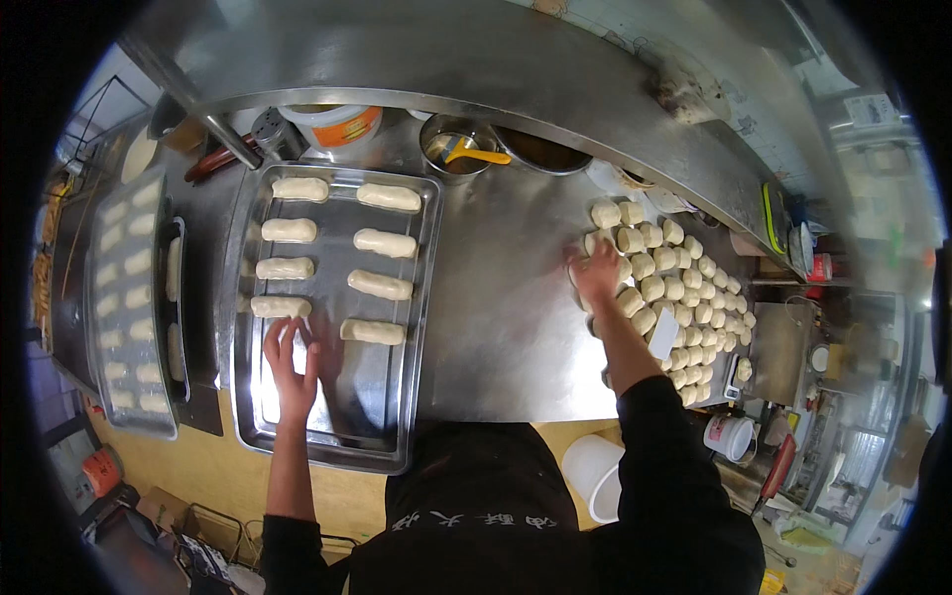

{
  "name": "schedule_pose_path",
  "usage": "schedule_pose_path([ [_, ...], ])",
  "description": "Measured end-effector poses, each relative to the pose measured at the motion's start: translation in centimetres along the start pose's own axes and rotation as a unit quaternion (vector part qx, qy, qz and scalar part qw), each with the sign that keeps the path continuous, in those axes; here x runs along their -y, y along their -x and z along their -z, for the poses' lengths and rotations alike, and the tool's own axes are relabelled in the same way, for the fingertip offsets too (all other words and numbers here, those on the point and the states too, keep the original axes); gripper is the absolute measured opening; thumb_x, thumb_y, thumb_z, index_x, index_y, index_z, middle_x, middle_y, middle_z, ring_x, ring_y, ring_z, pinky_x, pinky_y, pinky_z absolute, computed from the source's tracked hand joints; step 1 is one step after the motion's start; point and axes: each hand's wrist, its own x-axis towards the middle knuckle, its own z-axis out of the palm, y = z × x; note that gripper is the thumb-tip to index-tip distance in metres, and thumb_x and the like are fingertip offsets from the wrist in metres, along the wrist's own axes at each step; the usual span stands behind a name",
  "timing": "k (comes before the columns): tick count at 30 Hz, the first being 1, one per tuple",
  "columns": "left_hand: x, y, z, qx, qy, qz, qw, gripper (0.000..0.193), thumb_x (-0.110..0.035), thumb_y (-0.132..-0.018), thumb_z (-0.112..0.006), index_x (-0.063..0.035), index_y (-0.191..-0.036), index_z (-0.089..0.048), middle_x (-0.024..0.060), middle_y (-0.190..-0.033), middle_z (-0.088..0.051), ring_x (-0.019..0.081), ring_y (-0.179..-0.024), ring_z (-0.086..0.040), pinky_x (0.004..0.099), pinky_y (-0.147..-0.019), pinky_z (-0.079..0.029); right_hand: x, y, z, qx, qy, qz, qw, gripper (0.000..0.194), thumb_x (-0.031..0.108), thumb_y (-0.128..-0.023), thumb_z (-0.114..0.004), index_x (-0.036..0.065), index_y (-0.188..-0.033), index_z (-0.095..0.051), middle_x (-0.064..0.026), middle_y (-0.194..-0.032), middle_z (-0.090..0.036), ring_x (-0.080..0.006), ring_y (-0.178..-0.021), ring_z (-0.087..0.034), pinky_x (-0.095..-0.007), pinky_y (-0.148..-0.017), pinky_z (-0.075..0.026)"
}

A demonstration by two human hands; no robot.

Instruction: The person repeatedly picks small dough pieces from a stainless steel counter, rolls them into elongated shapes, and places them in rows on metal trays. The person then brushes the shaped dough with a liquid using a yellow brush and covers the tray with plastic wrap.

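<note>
My left hand (292, 368) is over the metal baking tray (327, 401), fingers apart. Its fingertips are at the lower edge of a dough roll (280, 306); whether they touch it I cannot tell. Several pale, glossy rolls lie in two columns on this tray, among them one dough roll (372, 332) to the right of the hand. On the steel worktop, my right hand (597, 274) reaches over the left edge of a large group of short dough pieces (671, 288). It is blurred, and its fingers partly cover a piece (597, 241). Any grip there is unclear.
Left of the tray stands another tray (169, 372) of rolls. A pot (455, 160) with a yellow-handled brush (480, 155) and a white tub (331, 123) sit below the steel shelf (446, 52). A white scraper (663, 335) lies on the dough pieces. A white bucket (593, 476) stands below.
</note>
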Motion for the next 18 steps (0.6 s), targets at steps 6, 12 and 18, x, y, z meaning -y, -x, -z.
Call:
schedule_pose_path([
  [6, -6.2, 3.4, -2.3, 0.024, 0.046, 0.047, 0.998, 0.046, -0.011, -0.105, -0.069, -0.0014, -0.149, -0.061, 0.0242, -0.151, -0.057, 0.0423, -0.145, -0.050, 0.0513, -0.124, -0.039, -4.5, -5.4, 0.0, 0.126, -0.054, -0.073, 0.988, 0.084, 0.045, -0.085, -0.089, 0.011, -0.150, -0.050, -0.0228, -0.147, -0.056, -0.0456, -0.143, -0.051, -0.0514, -0.119, -0.047],
  [12, -13.1, 2.3, -5.4, 0.062, 0.065, 0.034, 0.995, 0.032, -0.005, -0.105, -0.068, -0.0028, -0.137, -0.067, 0.0197, -0.140, -0.063, 0.0386, -0.137, -0.057, 0.0472, -0.117, -0.045, -6.1, -6.2, -0.5, 0.115, -0.046, -0.003, 0.992, 0.070, 0.040, -0.086, -0.087, 0.016, -0.142, -0.054, -0.0189, -0.136, -0.063, -0.0417, -0.128, -0.062, -0.0511, -0.109, -0.054],
  [18, -17.8, 0.4, -8.9, 0.094, 0.138, 0.057, 0.984, 0.020, -0.006, -0.106, -0.067, 0.0022, -0.123, -0.075, 0.0143, -0.109, -0.077, 0.0282, -0.102, -0.074, 0.0392, -0.095, -0.057, -13.0, -5.0, 0.7, -0.011, -0.518, -0.197, 0.833, 0.051, 0.037, -0.097, -0.072, 0.012, -0.140, -0.062, -0.0066, -0.116, -0.073, -0.0258, -0.100, -0.071, -0.0440, -0.089, -0.058],
])
